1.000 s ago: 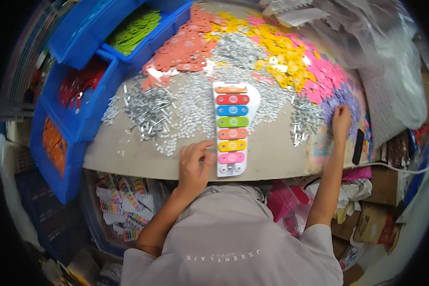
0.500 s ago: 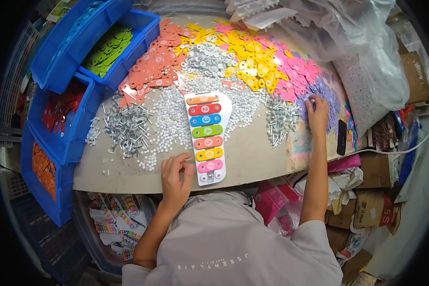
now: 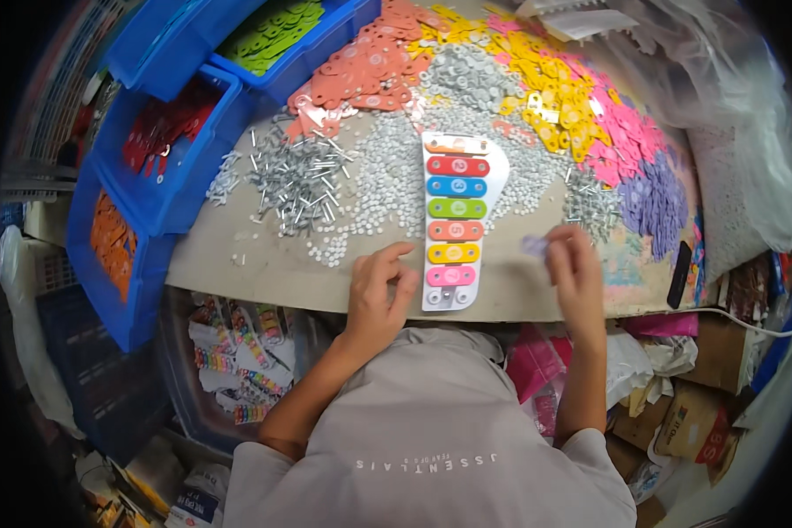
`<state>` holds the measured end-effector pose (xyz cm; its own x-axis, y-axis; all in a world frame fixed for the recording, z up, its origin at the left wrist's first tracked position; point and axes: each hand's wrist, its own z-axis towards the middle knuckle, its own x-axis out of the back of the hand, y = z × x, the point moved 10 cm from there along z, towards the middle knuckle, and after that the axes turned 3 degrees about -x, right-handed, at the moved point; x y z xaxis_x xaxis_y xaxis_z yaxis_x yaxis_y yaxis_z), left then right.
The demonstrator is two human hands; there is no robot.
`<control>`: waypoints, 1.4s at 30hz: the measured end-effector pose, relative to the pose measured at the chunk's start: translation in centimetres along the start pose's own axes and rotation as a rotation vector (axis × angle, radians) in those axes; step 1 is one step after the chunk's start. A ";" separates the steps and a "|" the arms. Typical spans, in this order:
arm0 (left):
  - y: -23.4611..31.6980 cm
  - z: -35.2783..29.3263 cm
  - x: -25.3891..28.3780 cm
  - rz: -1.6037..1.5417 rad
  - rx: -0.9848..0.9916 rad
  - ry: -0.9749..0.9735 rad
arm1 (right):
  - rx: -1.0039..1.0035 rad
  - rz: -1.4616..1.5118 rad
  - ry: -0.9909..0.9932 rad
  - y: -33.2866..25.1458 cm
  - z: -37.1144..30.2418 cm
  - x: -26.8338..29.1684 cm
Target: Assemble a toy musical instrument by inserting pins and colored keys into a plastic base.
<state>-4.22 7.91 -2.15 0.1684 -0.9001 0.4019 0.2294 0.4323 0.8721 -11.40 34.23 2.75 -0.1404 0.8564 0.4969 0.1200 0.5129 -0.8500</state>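
A white toy xylophone base [image 3: 494, 176] lies on the table in front of me, wide side rightward. Several coloured bars cross it, from orange at the far end to a pink bar [image 3: 450, 276] near me. Beyond the pink bar, at the near end, two white round washers [image 3: 449, 297] show. My right hand [image 3: 575, 280] pinches a small purple bar [image 3: 533, 245], slightly blurred, to the right of the base. Left of the base, my left hand [image 3: 380, 295] rests at the table edge, fingers loosely bent, thumb and forefinger apart, nothing visible between them.
Piles of salmon bars [image 3: 361, 70], yellow bars [image 3: 559, 97], pink bars [image 3: 629, 132] and purple bars [image 3: 656, 198] ring the back. Metal pins [image 3: 299, 180] and white washers [image 3: 387, 167] lie nearer. Blue bins [image 3: 163, 216] stand left, a plastic bag [image 3: 739, 167] right.
My right hand has come from the purple pile toward the base, now with a purple bar in its fingers. My left hand stays beside the base. The whole view has shifted.
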 end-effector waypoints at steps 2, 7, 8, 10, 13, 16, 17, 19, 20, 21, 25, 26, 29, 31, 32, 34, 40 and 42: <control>0.0 -0.2 0.1 0.004 0.011 -0.011 | -0.065 0.120 -0.220 -1.6 -2.2 -4.5; 0.5 -0.3 0.0 -0.007 -0.019 -0.039 | -0.141 0.075 -0.367 -1.8 -5.1 -9.2; 1.2 -0.1 -0.2 0.004 -0.038 -0.068 | -0.132 0.053 -0.348 -1.7 -5.1 -9.4; 1.9 0.1 -0.3 0.020 -0.055 -0.094 | -0.094 0.018 -0.310 -1.4 -5.2 -9.9; 2.1 0.1 -0.3 0.095 -0.055 -0.099 | -0.071 -0.038 -0.269 -1.5 -5.1 -9.9; 1.8 0.3 -0.3 0.016 -0.036 -0.086 | -0.121 -0.049 -0.262 -0.8 -4.5 -9.3; 1.7 0.3 -0.2 0.032 -0.031 -0.073 | -0.133 -0.032 -0.249 0.0 -4.2 -9.1; 1.2 -0.1 -0.9 -0.015 0.003 -0.115 | -0.211 0.091 -0.296 1.7 -4.0 -9.0; 1.3 0.0 -0.8 -0.027 0.009 -0.110 | -0.270 0.212 -0.332 2.8 -3.9 -9.3; 1.3 0.0 -0.6 -0.016 0.013 -0.098 | -0.262 0.214 -0.346 3.0 -3.6 -9.2; 1.2 -0.1 -0.5 0.008 0.020 -0.110 | -0.322 0.353 -0.459 3.8 -3.7 -10.3; 1.0 -0.1 -0.6 0.009 0.032 -0.119 | -0.318 0.375 -0.465 3.3 -3.7 -10.4; 0.9 -0.2 -0.8 -0.014 0.038 -0.130 | -0.292 0.388 -0.476 3.7 -3.8 -10.4; 0.9 -0.3 -0.7 -0.006 0.031 -0.129 | -0.270 0.379 -0.483 3.7 -4.0 -10.4; 1.0 -0.4 -0.7 0.000 0.027 -0.131 | -0.259 0.369 -0.483 3.5 -4.0 -10.5; 1.1 -0.5 -0.9 0.003 0.016 -0.130 | -0.246 0.362 -0.481 3.1 -4.2 -10.5; 1.3 1.1 3.6 0.212 -0.149 0.017 | -0.240 0.400 -0.447 4.1 -4.1 -9.8; -0.1 2.5 9.5 0.472 -0.163 0.225 | -0.253 0.495 -0.375 5.0 -3.8 -8.9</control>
<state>-5.06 -0.86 2.25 0.4857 -0.5799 0.6540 0.2216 0.8055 0.5496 -5.85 29.40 -5.23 -0.3362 0.9389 -0.0743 0.4781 0.1022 -0.8724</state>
